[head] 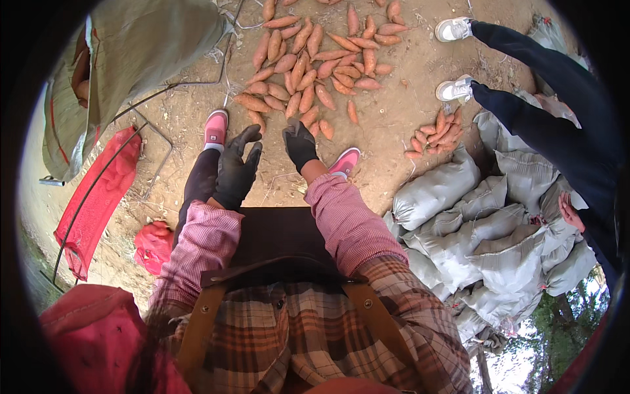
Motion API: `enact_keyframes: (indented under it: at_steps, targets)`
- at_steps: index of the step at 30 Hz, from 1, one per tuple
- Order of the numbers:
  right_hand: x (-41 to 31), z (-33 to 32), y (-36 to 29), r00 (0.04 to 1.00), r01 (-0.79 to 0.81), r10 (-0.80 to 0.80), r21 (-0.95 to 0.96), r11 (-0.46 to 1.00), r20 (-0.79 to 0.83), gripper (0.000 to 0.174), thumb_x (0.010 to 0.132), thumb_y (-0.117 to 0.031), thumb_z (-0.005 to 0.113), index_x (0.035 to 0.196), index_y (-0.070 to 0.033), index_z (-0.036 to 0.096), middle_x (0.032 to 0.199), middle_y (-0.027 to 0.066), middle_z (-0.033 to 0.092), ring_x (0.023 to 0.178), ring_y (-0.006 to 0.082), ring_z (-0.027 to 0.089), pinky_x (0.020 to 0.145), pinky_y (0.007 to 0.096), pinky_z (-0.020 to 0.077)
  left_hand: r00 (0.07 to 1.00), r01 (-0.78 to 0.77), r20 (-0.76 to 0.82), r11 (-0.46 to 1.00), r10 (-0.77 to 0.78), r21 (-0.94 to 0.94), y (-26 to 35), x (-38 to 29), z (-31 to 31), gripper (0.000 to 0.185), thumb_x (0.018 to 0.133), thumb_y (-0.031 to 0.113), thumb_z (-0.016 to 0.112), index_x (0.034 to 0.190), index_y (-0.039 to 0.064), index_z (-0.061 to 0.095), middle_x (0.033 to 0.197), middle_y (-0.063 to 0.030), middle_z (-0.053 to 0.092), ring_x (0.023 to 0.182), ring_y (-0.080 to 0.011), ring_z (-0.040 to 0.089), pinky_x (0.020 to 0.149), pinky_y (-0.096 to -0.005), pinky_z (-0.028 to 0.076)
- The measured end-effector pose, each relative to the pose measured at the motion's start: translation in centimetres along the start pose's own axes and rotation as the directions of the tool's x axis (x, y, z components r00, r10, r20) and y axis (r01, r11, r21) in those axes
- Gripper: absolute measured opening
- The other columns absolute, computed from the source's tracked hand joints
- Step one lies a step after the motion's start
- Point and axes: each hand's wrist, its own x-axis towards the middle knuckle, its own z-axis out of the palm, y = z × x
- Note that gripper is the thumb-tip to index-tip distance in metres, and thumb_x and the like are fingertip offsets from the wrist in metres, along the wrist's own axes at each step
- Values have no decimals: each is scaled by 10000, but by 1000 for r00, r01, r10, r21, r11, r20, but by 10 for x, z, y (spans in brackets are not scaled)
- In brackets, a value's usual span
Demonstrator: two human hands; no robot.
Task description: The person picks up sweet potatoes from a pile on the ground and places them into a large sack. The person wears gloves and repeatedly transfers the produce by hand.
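Black gloves cover both of my hands. My left hand (238, 167) hangs over the dirt near my left shoe, its fingers curved and apart with nothing between them. Farther right, my right hand (300, 147) reaches to the near edge of a spread of sweet potatoes (300, 71). Its fingers are bent and their tips overlap the nearest roots in view; whether they grip one I cannot tell. Reddish-orange and tapered, the sweet potatoes lie loose on the ground beyond my pink shoes (215, 129). One sweet potato (352, 112) lies slightly apart on the right.
Filled white woven sacks (438, 187) are stacked at the right, near a small sweet potato heap (440, 133). Another person's legs (531, 103) extend in from the right. At left are a large woven sack (142, 44), a metal frame (172, 86) and a red mesh bag (101, 197).
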Motion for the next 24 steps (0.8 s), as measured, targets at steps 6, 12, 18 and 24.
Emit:
enact_keyframes:
  at_steps: [6, 12, 18, 24]
  targets:
    - [193, -85, 104, 787, -484, 616, 579, 656, -39, 404, 895, -359, 608, 1104, -16, 565, 939, 127, 601, 741, 241, 619, 619, 353, 533, 857, 267, 439, 961, -269, 68, -102, -13, 110, 323, 888, 114, 608, 1202, 48, 574, 960, -119, 657, 863, -234, 631, 763, -328, 494]
    - [345, -156, 166, 831, -449, 415, -8, 893, -371, 445, 906, -376, 575, 1141, 3, 568, 1073, 180, 635, 891, 232, 658, 681, 349, 552, 877, -34, 478, 999, 48, -37, -116, 15, 168, 314, 891, 136, 596, 1189, 42, 572, 896, -115, 648, 677, -228, 624, 632, -330, 495]
    - [185, -97, 98, 872, -471, 460, 536, 701, 165, 238, 909, -228, 592, 981, -6, 547, 797, 72, 559, 653, 177, 569, 562, 314, 494, 793, 609, 432, 513, -431, -605, -137, 34, 152, 507, 962, 147, 512, 1430, 90, 325, 1340, -113, 473, 1204, -214, 498, 1025, -346, 406]
    - [113, -117, 33, 870, 354, -290, -95, 930, 398, 436, 823, -359, 696, 1133, -61, 619, 1110, 156, 629, 980, 272, 627, 838, 336, 483, 901, 339, 302, 71, -313, -938, -128, 78, 146, 447, 958, 190, 524, 1358, 96, 349, 1202, -117, 524, 1091, -272, 558, 942, -475, 468]
